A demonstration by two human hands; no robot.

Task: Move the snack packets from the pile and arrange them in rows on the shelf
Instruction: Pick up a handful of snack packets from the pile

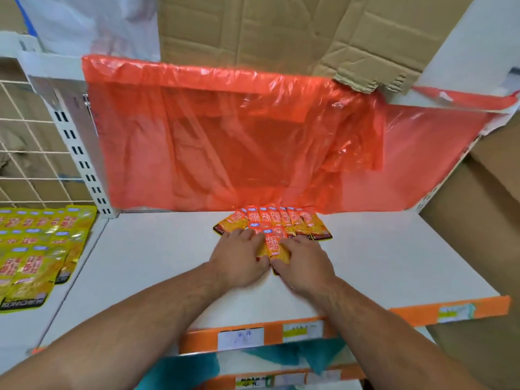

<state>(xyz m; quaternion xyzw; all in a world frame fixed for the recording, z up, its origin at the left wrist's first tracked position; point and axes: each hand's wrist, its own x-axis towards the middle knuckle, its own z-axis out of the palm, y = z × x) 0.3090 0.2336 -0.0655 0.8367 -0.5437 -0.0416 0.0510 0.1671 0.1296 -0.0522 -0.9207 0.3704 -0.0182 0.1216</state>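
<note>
A row of several orange-and-yellow snack packets lies fanned out at the back of the white shelf. In front of that row, a few more of the same packets lie between my two hands. My left hand holds them from the left, fingers curled over their edge. My right hand grips them from the right, thumb on the lower packet. Their lower ends are hidden under my hands.
A red plastic sheet hangs behind the shelf, with cardboard above it. Yellow snack packets fill the neighbouring shelf at left, past a white slotted upright. Orange price strips mark the shelf's front edge. Cardboard boxes stand at right.
</note>
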